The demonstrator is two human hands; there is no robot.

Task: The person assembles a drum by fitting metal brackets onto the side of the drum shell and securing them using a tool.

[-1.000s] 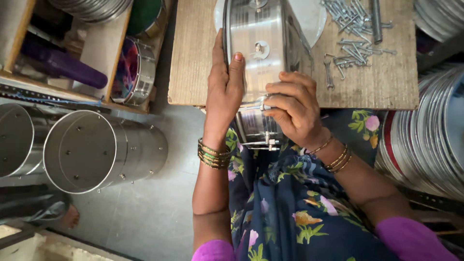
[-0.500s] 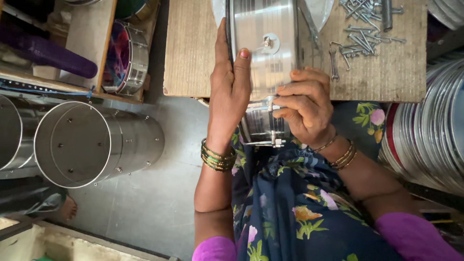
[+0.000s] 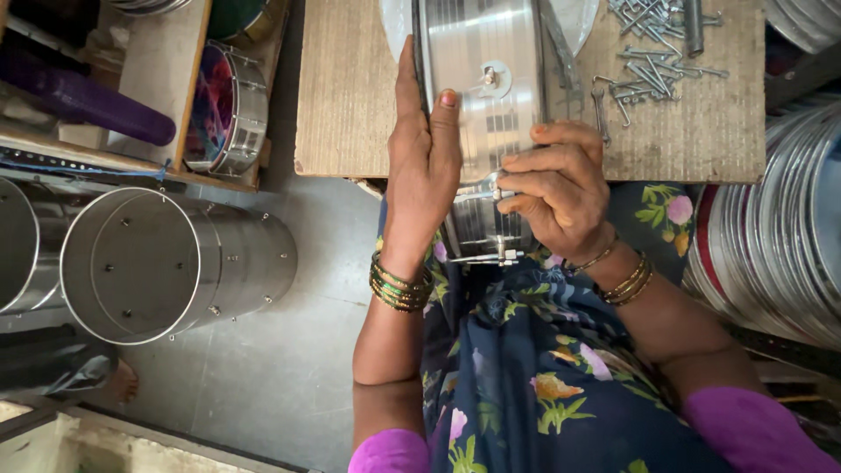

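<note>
A shiny steel drum shell (image 3: 491,96) lies on its side, partly on a wooden board (image 3: 350,96) and partly over my lap. My left hand (image 3: 425,166) presses flat against the shell's left rim, thumb on the metal wall. My right hand (image 3: 561,188) pinches a small metal fitting (image 3: 496,186) on the shell's side with curled fingers. A round lug with a bolt (image 3: 491,77) sits higher on the shell. Both wrists wear bangles.
Loose bolts and hooks (image 3: 653,48) lie on the board's right part. Steel cylinders (image 3: 166,263) lie on the floor at left. A small drum (image 3: 228,109) and a purple tube (image 3: 88,101) sit in a wooden shelf. Stacked steel rings (image 3: 780,254) stand at right.
The view has shifted a little, so the shell and hands sit lower and more central. My hands keep the same hold on the shell; my right fingers have worked slightly at the fitting.
</note>
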